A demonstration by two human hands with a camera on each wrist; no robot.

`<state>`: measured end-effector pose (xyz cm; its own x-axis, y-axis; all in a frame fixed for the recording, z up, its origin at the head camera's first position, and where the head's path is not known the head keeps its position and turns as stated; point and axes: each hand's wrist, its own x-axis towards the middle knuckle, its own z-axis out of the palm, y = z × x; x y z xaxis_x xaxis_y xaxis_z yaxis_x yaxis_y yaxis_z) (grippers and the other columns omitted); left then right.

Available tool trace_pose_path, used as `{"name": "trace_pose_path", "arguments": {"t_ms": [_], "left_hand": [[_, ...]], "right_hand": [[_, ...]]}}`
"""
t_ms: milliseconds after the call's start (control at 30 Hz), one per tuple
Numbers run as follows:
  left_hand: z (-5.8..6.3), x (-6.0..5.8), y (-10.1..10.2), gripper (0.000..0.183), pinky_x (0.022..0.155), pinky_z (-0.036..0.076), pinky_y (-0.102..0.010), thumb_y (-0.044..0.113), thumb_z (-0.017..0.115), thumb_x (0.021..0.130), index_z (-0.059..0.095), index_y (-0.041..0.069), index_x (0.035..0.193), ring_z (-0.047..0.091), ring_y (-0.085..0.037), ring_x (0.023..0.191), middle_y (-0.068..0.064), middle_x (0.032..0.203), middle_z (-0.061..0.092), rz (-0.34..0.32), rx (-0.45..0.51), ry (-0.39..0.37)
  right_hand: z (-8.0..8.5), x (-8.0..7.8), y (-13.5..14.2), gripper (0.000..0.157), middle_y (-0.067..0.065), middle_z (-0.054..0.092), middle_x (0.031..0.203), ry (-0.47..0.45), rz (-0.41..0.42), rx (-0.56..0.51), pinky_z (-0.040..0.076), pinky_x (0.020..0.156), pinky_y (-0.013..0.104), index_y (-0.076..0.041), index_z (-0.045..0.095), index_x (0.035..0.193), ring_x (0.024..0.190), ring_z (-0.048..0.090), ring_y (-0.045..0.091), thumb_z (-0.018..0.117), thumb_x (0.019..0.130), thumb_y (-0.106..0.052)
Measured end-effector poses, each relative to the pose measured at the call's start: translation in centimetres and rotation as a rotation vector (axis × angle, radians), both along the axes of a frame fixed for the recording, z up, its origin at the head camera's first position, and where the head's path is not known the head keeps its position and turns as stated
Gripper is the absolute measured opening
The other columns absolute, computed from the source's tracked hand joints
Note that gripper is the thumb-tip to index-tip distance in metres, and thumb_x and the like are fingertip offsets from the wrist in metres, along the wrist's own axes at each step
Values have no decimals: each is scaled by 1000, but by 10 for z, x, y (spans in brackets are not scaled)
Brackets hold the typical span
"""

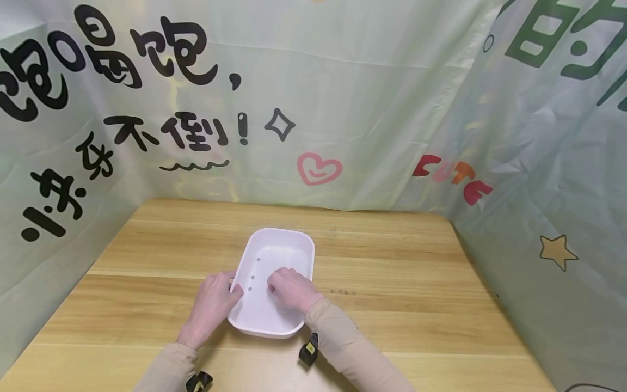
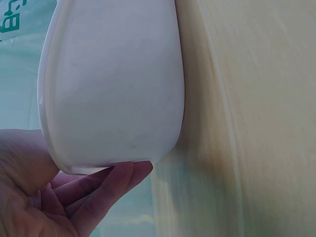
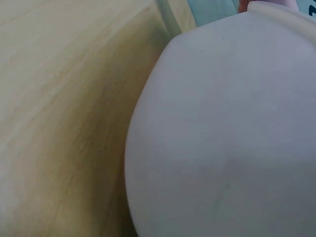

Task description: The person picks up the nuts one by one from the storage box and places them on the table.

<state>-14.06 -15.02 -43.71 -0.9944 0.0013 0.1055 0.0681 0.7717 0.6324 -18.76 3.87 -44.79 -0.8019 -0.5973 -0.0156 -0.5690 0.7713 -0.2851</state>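
Note:
A white rectangular plastic tray (image 1: 274, 324) with rounded corners is at the middle of the table. My left hand (image 1: 215, 296) grips its left rim, thumb over the edge; in the left wrist view the fingers (image 2: 106, 197) press against the outer wall. My right hand (image 1: 293, 288) reaches down into the tray with fingers bent toward its floor; I cannot tell whether they pinch anything. Left of that hand, small ring-like metal pieces (image 1: 252, 277) lie scattered on the tray floor. In the right wrist view the tray's outer wall (image 3: 222, 123) hides the right hand.
To the right of the tray, several similar small metal pieces (image 1: 340, 292) lie in a row on the wooden table (image 1: 392, 245). Printed fabric curtains (image 1: 372, 109) enclose the table at the back and both sides. Black wrist devices (image 1: 309, 349) hang below both sleeves.

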Motion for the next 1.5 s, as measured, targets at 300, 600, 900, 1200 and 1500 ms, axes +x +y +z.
{"name": "trace_pose_path", "arguments": {"t_ms": [300, 600, 900, 1200, 1500], "left_hand": [[0, 1, 0, 21, 54, 50, -27, 3, 61, 84, 73, -4, 99, 65, -17, 65, -18, 83, 75, -3, 14, -5], [0, 1, 0, 21, 54, 51, -27, 4, 60, 84, 73, -5, 99, 66, -18, 66, -19, 84, 75, -8, 14, 5], [-1, 0, 0, 21, 54, 49, -26, 4, 60, 83, 74, -3, 98, 64, -16, 64, -17, 82, 75, -3, 12, 5], [0, 0, 1, 23, 54, 49, -26, 4, 60, 84, 74, -4, 101, 65, -16, 64, -17, 83, 75, 0, 17, -17], [-1, 0, 1, 23, 53, 50, -26, 4, 60, 84, 73, -5, 101, 65, -16, 64, -18, 83, 75, 2, 29, -28]], "right_hand": [[-2, -1, 0, 21, -4, 56, 67, 23, 10, 12, 40, 55, 17, -13, 64, 69, 60, 46, 6, 63, 86, -2], [-1, 0, 1, 30, -4, 59, 64, -1, -13, -28, 40, 52, 15, -14, 63, 61, 55, 45, 4, 60, 88, -1], [-1, 2, 1, 24, -2, 63, 65, 79, -1, 39, 39, 50, 15, -12, 67, 67, 54, 46, 5, 62, 88, -2], [0, 4, 1, 14, 1, 67, 75, 89, -1, 106, 47, 57, 19, -10, 69, 78, 63, 52, 9, 64, 92, -8], [0, 5, 1, 10, 1, 66, 78, 85, 10, 130, 49, 60, 20, -10, 70, 84, 65, 54, 10, 64, 91, -6]]}}
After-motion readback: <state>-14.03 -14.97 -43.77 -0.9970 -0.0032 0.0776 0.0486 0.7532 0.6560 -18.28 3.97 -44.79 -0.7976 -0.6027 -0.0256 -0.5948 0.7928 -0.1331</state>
